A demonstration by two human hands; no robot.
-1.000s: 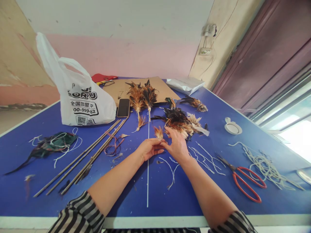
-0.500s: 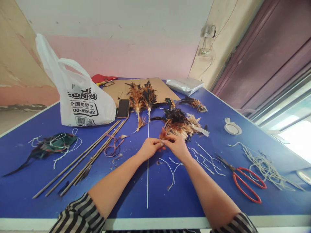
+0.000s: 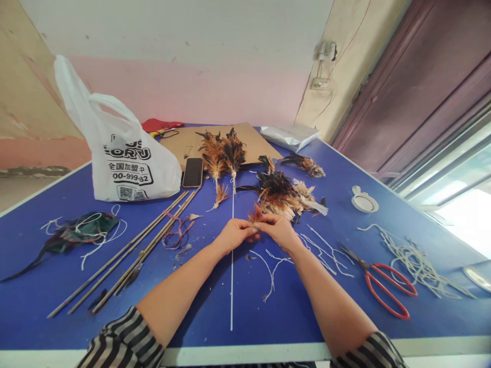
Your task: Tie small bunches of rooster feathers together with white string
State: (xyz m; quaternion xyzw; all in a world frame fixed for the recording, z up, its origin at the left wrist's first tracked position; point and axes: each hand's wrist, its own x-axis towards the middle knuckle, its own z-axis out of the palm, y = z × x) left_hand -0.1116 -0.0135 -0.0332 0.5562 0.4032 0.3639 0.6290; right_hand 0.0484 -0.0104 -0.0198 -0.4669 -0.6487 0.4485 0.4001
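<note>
The fingers of the left hand (image 3: 235, 235) and the right hand (image 3: 281, 231) meet tip to tip, pinching a small reddish-brown feather tuft (image 3: 254, 212) between them. Its wispy plumes fan upward above the fingertips, while the base is hidden in the grip. The tuft sits just above the blue desk (image 3: 268, 319), whose smooth surface carries a straight white line.

Just beyond the right hand spreads a loose feather pile (image 3: 282, 197), glossy black in places, elsewhere fluffy tan and cream. Thin, crinkled white strings (image 3: 322, 249) lie near the right forearm. Farther right are scissors (image 3: 366, 266) with dark metal blades and looped red handles, next to a limp tangle of pale cord (image 3: 412, 263). A shallow, round white dish (image 3: 364, 203) sits behind them.

To the left of the left hand, a soft purple cord (image 3: 180, 221) curls into a loop by slender wooden sticks (image 3: 148, 249) laid aslant. Past these rests a dark, wispy bundle (image 3: 82, 228) with greenish parts, wound loosely with white string.

Farther back, two bushy feather bunches (image 3: 222, 153), brown and black with pale narrow stems, overlap a flat brown cardboard sheet (image 3: 259, 145). Beside them lie a dark-screened smartphone (image 3: 192, 173) and a crumpled, glossy white plastic bag (image 3: 132, 153) standing upright. A shiny silver packet (image 3: 290, 135) lies at the far edge.
</note>
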